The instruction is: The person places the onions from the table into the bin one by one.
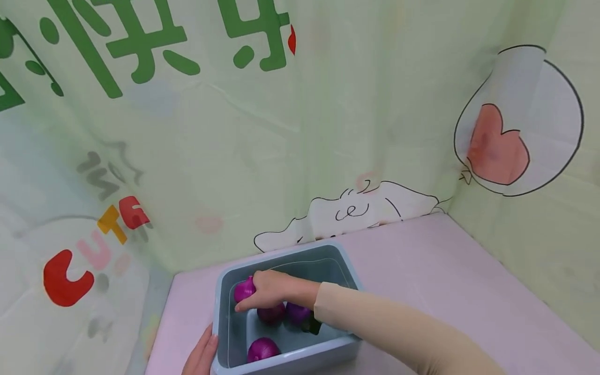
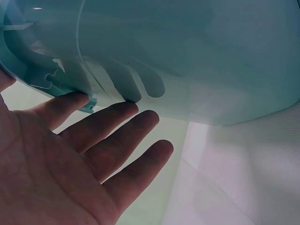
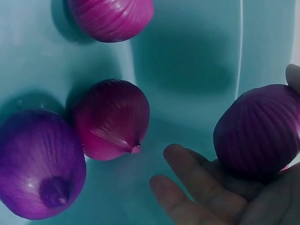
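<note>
In the head view my right hand (image 1: pixel 272 289) reaches into a blue-grey plastic bin (image 1: pixel 286 359) and grips a purple onion (image 1: pixel 244 289) at its left side. The right wrist view shows that onion (image 3: pixel 258 131) between thumb and fingers, with other fingers of the hand (image 3: pixel 225 201) extended. Below lie a dark reddish onion (image 3: pixel 112 119), a violet onion (image 3: pixel 42 164) and a bright magenta onion (image 3: pixel 112 16). My left hand (image 1: pixel 201 357) is at the bin's left outer wall; in the left wrist view its fingers (image 2: pixel 126 140) are straight, tips at the wall.
A dark green object (image 1: pixel 311 325), partly hidden by my right sleeve, lies in the bin near the violet onion. The bin stands on a pale pink tabletop (image 1: pixel 422 271). Printed curtains (image 1: pixel 234 156) hang behind and at both sides of the table.
</note>
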Demonstrator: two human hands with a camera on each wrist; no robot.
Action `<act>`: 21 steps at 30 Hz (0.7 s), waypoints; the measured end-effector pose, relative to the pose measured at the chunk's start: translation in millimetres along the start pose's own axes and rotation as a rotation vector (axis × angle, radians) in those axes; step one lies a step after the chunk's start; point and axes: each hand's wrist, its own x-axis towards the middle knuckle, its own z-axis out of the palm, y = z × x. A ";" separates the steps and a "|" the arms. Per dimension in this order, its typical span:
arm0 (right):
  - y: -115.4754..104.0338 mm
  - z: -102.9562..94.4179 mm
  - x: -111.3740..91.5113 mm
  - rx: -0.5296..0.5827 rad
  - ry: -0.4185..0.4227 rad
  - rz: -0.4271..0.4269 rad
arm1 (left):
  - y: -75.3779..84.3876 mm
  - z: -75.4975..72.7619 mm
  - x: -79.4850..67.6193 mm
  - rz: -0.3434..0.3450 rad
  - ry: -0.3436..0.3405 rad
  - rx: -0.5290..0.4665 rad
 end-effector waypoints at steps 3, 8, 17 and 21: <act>-3.8 4.8 6.4 -0.025 -0.011 0.008 | 0.8 -0.3 0.2 -0.030 0.070 0.033; -1.5 1.2 12.2 -0.005 -0.029 0.010 | 0.9 3.8 6.4 -0.046 0.120 0.034; 4.4 -2.4 26.1 -0.006 -0.041 -0.007 | -2.9 1.7 12.7 0.071 0.148 0.071; 1.6 8.0 28.7 -0.029 -0.057 -0.003 | -6.2 -0.7 7.2 0.068 0.155 0.071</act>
